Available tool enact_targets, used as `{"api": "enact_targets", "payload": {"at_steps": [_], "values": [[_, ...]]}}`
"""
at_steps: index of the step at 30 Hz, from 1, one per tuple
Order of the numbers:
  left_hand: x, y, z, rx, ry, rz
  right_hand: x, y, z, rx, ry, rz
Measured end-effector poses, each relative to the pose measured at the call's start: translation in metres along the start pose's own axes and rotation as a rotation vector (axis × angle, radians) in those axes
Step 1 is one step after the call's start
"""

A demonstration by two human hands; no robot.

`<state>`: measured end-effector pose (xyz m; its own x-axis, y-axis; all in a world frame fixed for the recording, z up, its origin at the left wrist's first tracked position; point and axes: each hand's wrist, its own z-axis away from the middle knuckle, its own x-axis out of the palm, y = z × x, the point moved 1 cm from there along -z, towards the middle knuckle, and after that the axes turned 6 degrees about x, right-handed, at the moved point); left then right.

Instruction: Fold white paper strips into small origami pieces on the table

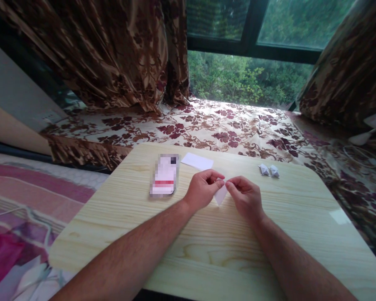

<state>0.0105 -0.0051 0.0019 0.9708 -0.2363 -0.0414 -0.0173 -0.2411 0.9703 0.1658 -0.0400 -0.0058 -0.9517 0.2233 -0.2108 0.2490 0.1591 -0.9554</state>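
Observation:
Both my hands meet over the middle of a light wooden table (207, 251). My left hand (202, 188) and my right hand (246, 196) each pinch a small folded piece of white paper (220, 195), whose pointed lower end hangs between them just above the tabletop. The fingers of both hands are closed on its top edge.
A phone (164, 180) lies flat left of my hands. A white paper sheet (196, 161) rests behind them. Two small folded paper shapes (268, 170) sit at the far right. Floral cloth, curtains and a window lie beyond; a pink striped blanket (25, 196) is at left.

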Motion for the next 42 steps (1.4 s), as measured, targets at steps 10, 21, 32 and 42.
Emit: {"api": "enact_targets", "payload": {"at_steps": [10,21,32,42], "values": [[-0.0099,0.0016,-0.0099,-0.010,0.157,0.063,0.0012,-0.0006,-0.0039,0.076,-0.020,-0.191],[-0.0065,0.0035,-0.0074,-0.045,0.102,0.086,0.0018,0.0022,-0.0038,0.047,-0.006,-0.177],[-0.0031,0.0020,-0.0043,0.044,0.072,0.001,0.0020,0.0002,-0.0034,0.035,0.051,-0.093],[-0.0015,0.0023,-0.0033,0.064,0.027,0.019,-0.0007,-0.0005,-0.0042,0.019,0.081,-0.122]]}}
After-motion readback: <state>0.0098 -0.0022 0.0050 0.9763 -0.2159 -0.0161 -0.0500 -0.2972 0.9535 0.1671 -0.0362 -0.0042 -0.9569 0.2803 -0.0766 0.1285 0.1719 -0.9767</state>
